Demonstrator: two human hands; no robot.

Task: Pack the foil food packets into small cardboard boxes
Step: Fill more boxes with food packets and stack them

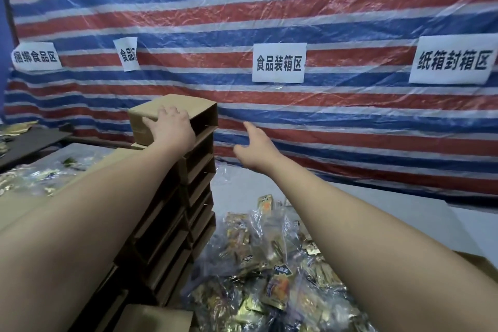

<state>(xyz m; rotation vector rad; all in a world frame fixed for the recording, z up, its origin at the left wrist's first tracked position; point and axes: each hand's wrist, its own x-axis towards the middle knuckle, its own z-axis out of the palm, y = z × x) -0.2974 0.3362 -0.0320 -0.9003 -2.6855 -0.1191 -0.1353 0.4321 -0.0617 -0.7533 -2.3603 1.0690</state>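
Observation:
A tall stack of small cardboard boxes (pixel 199 170) stands left of centre, their open sides facing right. My left hand (pixel 169 124) lies over the front upper edge of the top box (pixel 188 105), with the fingers curled over its top and the thumb on its front face. To the right of the stack, my right hand (pixel 256 145) reaches forward in the air with relaxed fingers and holds nothing. Gold foil food packets (pixel 280 286) in clear plastic bags lie in a heap on the table below my right arm.
A red, blue and white striped tarp (pixel 350 121) with paper signs hangs close behind the table. More bagged packets (pixel 40 178) lie at the left behind a flat sheet of cardboard. A white table surface (pixel 390 205) shows at the right. Another box (pixel 156 318) sits at the bottom.

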